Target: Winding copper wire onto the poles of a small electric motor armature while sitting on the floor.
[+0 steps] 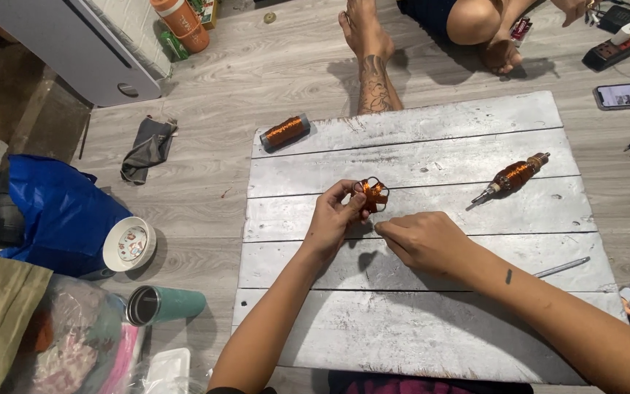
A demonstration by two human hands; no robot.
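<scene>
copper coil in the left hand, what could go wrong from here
1. The left hand pinches the small copper coil only at its fingertips above the board, so it might slip and loosen.
2. The right hand seems to pull a wire too thin to see, which could kink or snap.
3. The wound armature lies loose nearby and could roll if bumped.

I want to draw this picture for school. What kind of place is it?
Probably a home floor used as a small repair spot for motors. A worn white board lies on grey floorboards, the left hand holds a small copper wire coil, and a copper-wound motor rotor and wire spool lie nearby.
</scene>
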